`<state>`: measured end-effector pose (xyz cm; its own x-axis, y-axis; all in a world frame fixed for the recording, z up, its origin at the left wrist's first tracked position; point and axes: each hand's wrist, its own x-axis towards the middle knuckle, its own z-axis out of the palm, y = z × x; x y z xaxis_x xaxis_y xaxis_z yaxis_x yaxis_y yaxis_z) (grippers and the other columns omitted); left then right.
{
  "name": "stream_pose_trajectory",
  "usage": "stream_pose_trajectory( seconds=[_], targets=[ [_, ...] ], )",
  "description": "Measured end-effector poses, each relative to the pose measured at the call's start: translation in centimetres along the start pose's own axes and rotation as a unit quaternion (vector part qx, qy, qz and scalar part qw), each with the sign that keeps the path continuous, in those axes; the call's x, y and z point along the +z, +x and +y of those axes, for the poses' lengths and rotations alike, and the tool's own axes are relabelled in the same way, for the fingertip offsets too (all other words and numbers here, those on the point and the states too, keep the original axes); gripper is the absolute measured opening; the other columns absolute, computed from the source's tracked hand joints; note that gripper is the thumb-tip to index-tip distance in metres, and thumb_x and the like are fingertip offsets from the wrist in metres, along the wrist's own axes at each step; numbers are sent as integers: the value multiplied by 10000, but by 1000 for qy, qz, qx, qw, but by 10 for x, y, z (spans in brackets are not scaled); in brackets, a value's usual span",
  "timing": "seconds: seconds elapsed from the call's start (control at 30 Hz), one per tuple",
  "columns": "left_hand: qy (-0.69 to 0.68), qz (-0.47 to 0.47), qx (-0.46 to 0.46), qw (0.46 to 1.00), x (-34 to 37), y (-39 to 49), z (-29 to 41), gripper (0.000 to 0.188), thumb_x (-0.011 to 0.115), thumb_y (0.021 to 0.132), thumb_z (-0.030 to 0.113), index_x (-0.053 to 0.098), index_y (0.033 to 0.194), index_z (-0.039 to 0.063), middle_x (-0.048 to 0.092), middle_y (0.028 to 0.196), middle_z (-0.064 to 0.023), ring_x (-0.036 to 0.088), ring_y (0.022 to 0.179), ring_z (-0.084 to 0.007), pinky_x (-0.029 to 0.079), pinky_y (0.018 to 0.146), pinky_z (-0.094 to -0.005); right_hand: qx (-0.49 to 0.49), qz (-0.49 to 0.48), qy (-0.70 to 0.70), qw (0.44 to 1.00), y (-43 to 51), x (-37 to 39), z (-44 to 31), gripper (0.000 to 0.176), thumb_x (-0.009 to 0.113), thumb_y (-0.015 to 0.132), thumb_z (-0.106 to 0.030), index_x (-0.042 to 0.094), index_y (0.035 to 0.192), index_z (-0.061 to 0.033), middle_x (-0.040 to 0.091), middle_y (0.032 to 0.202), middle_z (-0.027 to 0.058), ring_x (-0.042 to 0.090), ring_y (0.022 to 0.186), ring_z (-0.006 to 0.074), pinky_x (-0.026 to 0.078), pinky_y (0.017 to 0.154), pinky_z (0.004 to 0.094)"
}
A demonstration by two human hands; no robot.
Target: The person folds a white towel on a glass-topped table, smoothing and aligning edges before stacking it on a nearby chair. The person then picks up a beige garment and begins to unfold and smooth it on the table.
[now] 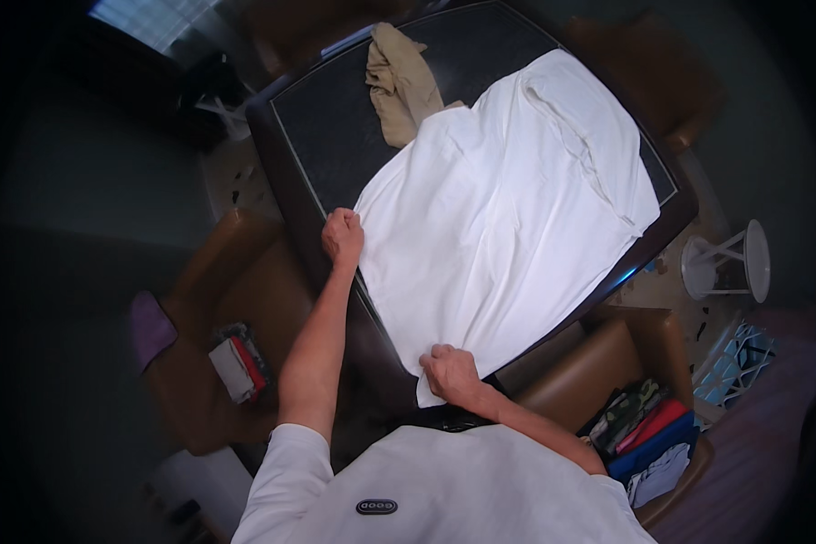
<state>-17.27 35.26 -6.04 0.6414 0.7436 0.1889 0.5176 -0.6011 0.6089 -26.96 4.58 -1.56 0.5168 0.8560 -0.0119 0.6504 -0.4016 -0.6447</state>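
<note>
A large white cloth garment [462, 211] lies spread over the dark table [326, 129], with creases running along its length and a folded opening near its far right. My left hand [344, 235] pinches its left edge, fingers curled, at the table's left side. Close to my body, my right hand [453, 372] grips the near corner, and a small flap of the fabric hangs below the fingers. Beyond the white cloth rests a crumpled tan garment [401, 88], its lower end partly covered by the white fabric.
Brown leather chairs stand around the table. The left chair [245, 272] bears folded clothes [238, 367] and a purple cloth [152, 330]; the right chair [585, 367] holds a pile of folded clothes [642, 435]. A white stool [727, 262] stands at the right.
</note>
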Motion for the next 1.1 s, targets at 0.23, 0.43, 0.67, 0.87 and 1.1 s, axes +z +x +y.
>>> stream_pose_trajectory(
  seconds=[0.23, 0.43, 0.67, 0.87, 1.1],
  targets=[
    [-17, 59, -13, 998, -16, 8, -20, 74, 656, 823, 116, 603, 838, 68, 647, 842, -144, 633, 794, -363, 495, 703, -451, 8, -15, 38, 999, 0, -2, -4, 12, 601, 746, -53, 594, 737, -58, 550, 712, 131, 604, 671, 340, 478, 563, 458],
    [-24, 67, -7, 997, -31, 42, -30, 70, 638, 835, 102, 589, 840, 52, 648, 791, -176, 639, 790, -395, 494, 713, -459, 26, -23, 74, 997, 10, -1, -15, 16, 581, 729, -37, 590, 736, -48, 569, 725, 137, 603, 680, 354, 481, 574, 459],
    [-62, 49, 71, 994, -30, 89, -68, 65, 617, 751, 1, 572, 758, 46, 627, 726, -154, 635, 729, -368, 499, 687, -446, 139, 0, 77, 987, 21, 22, -34, 22, 595, 735, -55, 592, 756, -56, 603, 775, 135, 610, 725, 358, 482, 613, 456],
    [-88, 51, 92, 991, -27, 104, -93, 85, 578, 765, -32, 574, 803, 44, 603, 793, -158, 600, 779, -374, 480, 716, -461, 181, 30, 70, 981, 40, 47, -64, 37, 597, 729, -57, 583, 760, -42, 596, 759, 151, 593, 715, 378, 472, 612, 457],
    [-2, 112, 172, 979, -52, 68, -57, 278, 632, 775, 5, 608, 1051, 25, 567, 1137, -159, 558, 1036, -361, 457, 882, -453, 195, 58, 102, 974, 42, 40, -76, 66, 611, 792, -116, 608, 818, -56, 618, 768, 150, 612, 716, 369, 484, 619, 454]
  ],
)
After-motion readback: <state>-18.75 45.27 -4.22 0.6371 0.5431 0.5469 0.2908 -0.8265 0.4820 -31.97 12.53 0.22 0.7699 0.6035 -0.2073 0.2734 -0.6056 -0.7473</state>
